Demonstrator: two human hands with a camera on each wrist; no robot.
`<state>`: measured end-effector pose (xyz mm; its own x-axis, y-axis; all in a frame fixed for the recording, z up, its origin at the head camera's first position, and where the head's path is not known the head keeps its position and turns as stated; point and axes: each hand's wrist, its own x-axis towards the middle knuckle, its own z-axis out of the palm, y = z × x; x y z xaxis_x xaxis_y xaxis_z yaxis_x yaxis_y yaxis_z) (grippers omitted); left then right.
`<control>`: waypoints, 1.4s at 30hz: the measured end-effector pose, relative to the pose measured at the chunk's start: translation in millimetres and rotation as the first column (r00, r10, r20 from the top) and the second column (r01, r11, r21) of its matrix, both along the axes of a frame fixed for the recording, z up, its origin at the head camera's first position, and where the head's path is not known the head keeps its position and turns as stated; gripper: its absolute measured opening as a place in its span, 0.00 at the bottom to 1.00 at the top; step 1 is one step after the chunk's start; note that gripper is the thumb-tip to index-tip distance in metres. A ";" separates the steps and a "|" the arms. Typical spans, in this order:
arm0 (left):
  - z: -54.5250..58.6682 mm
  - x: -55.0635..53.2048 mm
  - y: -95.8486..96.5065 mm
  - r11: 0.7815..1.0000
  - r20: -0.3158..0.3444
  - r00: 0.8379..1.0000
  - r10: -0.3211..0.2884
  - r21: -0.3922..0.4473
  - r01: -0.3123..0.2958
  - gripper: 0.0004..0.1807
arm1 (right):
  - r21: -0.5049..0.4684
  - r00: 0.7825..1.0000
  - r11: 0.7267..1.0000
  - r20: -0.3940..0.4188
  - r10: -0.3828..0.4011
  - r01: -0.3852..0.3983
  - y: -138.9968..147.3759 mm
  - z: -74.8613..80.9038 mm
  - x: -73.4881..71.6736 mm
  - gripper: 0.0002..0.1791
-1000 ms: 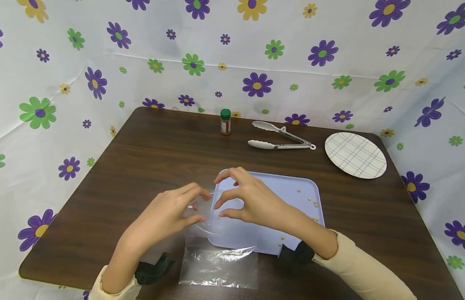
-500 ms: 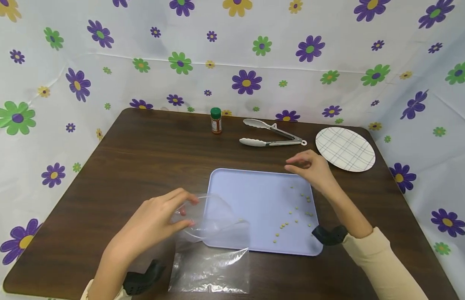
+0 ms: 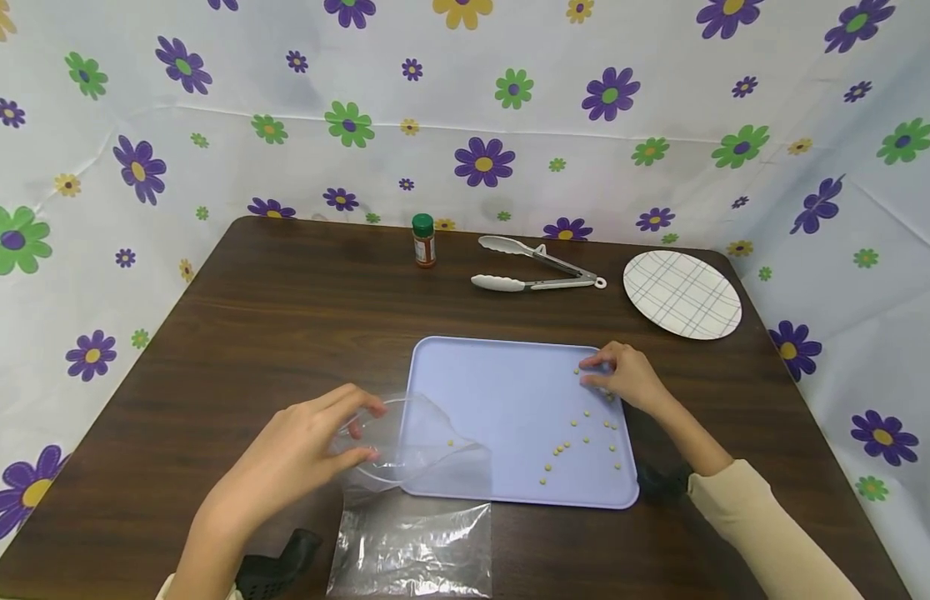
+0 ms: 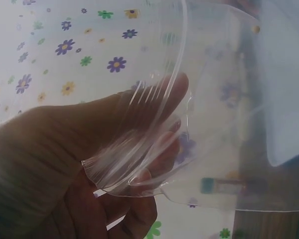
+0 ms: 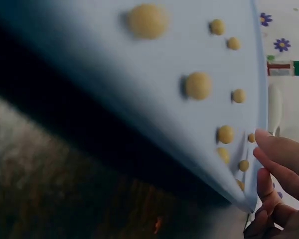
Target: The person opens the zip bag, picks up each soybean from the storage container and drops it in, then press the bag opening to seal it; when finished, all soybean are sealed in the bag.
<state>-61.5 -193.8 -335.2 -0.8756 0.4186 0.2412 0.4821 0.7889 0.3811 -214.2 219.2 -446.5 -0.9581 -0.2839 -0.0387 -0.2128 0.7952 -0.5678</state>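
Note:
My left hand (image 3: 303, 446) grips the opened mouth of a clear zip bag (image 3: 412, 546), whose lower part lies flat on the table. In the left wrist view the film of the bag (image 4: 209, 99) bunches around the thumb and fingers. A pale blue tray (image 3: 480, 375) lies partly under the bag. Several round yellow soybeans (image 3: 557, 451) are scattered on its right half. One soybean (image 3: 450, 442) shows through the bag's film. My right hand (image 3: 632, 379) is at the tray's far right corner, thumb and fingers apart, close to a soybean (image 5: 251, 137).
Behind the tray stand a green-capped spice jar (image 3: 423, 242) and white-tipped tongs (image 3: 540, 267) lying spread. A white checked plate (image 3: 682, 294) is at the right back. All sit on a dark wooden table (image 3: 270, 333), backed by a flowered curtain (image 3: 232, 150).
My right hand has left the bag's mouth, moved right and come down to the tray's far right corner. The left hand keeps holding the bag. The head view has shifted slightly.

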 end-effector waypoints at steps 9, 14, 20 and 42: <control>0.7 2.5 0.2 1.000 0.015 1.000 0.014 0.003 -0.014 0.25 | 0.005 0.994 1.000 -0.101 0.027 -0.027 -10.9 -0.1 -5.0 0.10; 0.5 4.0 -0.3 1.000 0.014 1.000 0.023 0.001 -0.023 0.25 | 0.027 0.988 0.999 -0.149 0.031 -0.028 -16.7 1.0 -6.3 0.07; 1.0 4.7 -0.8 1.000 0.003 1.000 0.021 0.002 -0.021 0.25 | 0.049 0.989 0.999 -0.146 0.019 -0.012 -20.7 7.3 -4.9 0.05; 13.6 -0.8 9.8 1.000 -0.014 1.000 -0.006 0.012 0.006 0.24 | 0.000 0.714 0.784 -0.412 0.566 -0.621 -175.9 132.4 87.8 0.04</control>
